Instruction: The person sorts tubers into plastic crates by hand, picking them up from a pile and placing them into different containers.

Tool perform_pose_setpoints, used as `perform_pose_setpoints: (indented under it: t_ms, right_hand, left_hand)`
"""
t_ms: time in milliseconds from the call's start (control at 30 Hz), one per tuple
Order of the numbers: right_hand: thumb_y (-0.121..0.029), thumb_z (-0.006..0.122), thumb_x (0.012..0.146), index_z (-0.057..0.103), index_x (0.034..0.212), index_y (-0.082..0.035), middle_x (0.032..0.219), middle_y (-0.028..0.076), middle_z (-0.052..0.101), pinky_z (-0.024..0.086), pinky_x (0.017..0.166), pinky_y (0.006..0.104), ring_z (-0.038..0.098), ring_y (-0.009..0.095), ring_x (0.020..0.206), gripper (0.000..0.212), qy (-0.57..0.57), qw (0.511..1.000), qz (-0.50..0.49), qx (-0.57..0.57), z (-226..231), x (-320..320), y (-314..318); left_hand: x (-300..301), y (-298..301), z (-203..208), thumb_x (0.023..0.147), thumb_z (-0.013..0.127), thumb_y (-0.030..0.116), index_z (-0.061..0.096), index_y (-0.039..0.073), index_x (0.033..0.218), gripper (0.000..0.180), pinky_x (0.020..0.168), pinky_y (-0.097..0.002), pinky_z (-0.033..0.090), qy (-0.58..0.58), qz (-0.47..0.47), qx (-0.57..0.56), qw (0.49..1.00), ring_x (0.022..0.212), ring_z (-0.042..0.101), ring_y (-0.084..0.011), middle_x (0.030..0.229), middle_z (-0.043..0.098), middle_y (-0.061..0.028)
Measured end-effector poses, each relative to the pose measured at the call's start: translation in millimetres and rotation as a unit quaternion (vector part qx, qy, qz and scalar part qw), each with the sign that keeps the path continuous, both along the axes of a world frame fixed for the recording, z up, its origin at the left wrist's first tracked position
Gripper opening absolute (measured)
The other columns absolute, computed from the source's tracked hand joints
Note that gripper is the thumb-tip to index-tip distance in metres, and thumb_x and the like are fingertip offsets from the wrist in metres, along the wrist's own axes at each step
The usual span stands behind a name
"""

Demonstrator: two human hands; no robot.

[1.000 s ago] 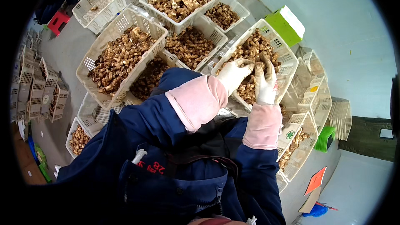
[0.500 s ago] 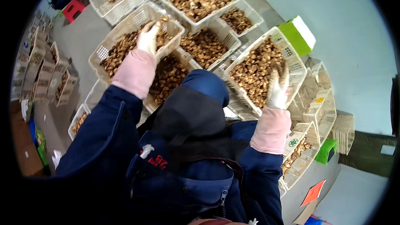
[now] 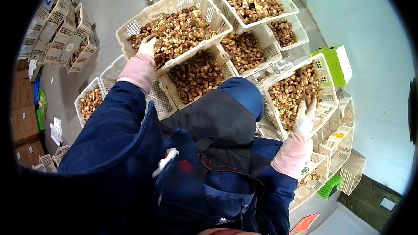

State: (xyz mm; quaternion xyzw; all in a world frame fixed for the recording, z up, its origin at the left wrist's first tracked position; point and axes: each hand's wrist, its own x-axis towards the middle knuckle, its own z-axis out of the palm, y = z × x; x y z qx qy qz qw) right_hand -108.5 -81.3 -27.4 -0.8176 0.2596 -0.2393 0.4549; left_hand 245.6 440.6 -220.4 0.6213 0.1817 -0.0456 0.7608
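My left hand [image 3: 148, 47], in a white glove with a pink cuff, rests at the near left side of a pile of brown, knobbly mushroom-like pieces [image 3: 180, 32]. Its fingers bend onto the pieces, the tips partly hidden, and no held piece can be made out. The pile lies in a large white plastic crate [image 3: 126, 30]. My right hand [image 3: 305, 116], gloved the same way, has its fingers apart over similar brown pieces [image 3: 289, 93]. Those lie in another white crate [image 3: 329, 93] at the right.
Between my hands stand two more filled crates, a lower one [image 3: 191, 78] and one beside it [image 3: 244, 52]. Another full crate [image 3: 252, 2] is farther back. Crate stacks [image 3: 65, 28] line the left. Green boxes [image 3: 333, 65] stand by the right wall.
My left hand has drawn back from the crate's far right part to its near left side. My right hand stays over its pile. The whole view has shifted.
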Motion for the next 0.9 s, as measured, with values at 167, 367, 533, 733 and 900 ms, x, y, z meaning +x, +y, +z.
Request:
perform_pose_setpoints:
  t_ms: [167,367,533,733,900]
  right_hand:
    - [-0.002,0.05,0.096,0.026,0.15,-0.005,0.133,0.019,0.053,0.039,0.104,0.0306,0.053,0.023,0.122,0.059,0.044,0.997,-0.005,0.059,0.6,6.6,5.0]
    - [0.001,0.049,0.095,0.024,0.15,-0.003,0.135,0.021,0.05,0.039,0.104,0.0322,0.051,0.025,0.123,0.061,0.073,0.997,0.0,0.024,-3.5,9.2,3.0]
    - [-0.001,0.05,0.095,0.022,0.151,-0.004,0.138,0.022,0.046,0.04,0.103,0.0326,0.051,0.026,0.124,0.063,0.086,0.996,0.015,0.017,-3.7,23.6,4.8]
    - [0.003,0.049,0.094,0.022,0.151,-0.004,0.14,0.022,0.045,0.041,0.102,0.0326,0.052,0.025,0.122,0.064,0.056,0.998,0.025,-0.007,-5.8,28.2,3.1]
    - [-0.001,0.051,0.095,0.024,0.151,-0.005,0.141,0.017,0.047,0.039,0.104,0.0309,0.052,0.023,0.122,0.062,0.051,0.998,0.013,0.042,-1.7,18.6,2.0]
  left_hand:
    - [33.1,1.6,-42.9,0.092,0.059,0.021,0.056,0.003,0.128,0.04,0.096,-0.0344,0.046,-0.09,-0.049,0.292,0.951,0.108,0.059,-0.0234,0.125,0.06,-0.0133]
    - [55.2,-109.1,-24.9,0.085,0.052,0.052,0.028,0.022,0.151,0.077,0.116,-0.0425,0.023,0.18,-0.218,0.572,0.77,0.143,0.025,-0.0378,0.157,0.022,-0.018]
    - [60.9,-146.3,-15.8,0.091,0.049,0.041,0.033,0.021,0.149,0.064,0.119,-0.0414,0.015,0.016,-0.337,0.508,0.793,0.145,0.017,-0.0387,0.157,0.022,-0.0204]
    - [30.4,-140.2,-11.7,0.098,0.051,0.025,0.045,0.01,0.143,0.047,0.108,-0.0295,0.036,-0.099,-0.476,0.267,0.832,0.129,0.047,-0.0213,0.14,0.051,-0.0142]
    - [-12.7,-110.1,8.8,0.099,0.047,0.03,0.049,0.008,0.139,0.046,0.102,-0.0302,0.042,-0.112,-0.456,0.28,0.837,0.119,0.055,-0.0229,0.133,0.057,-0.0132]
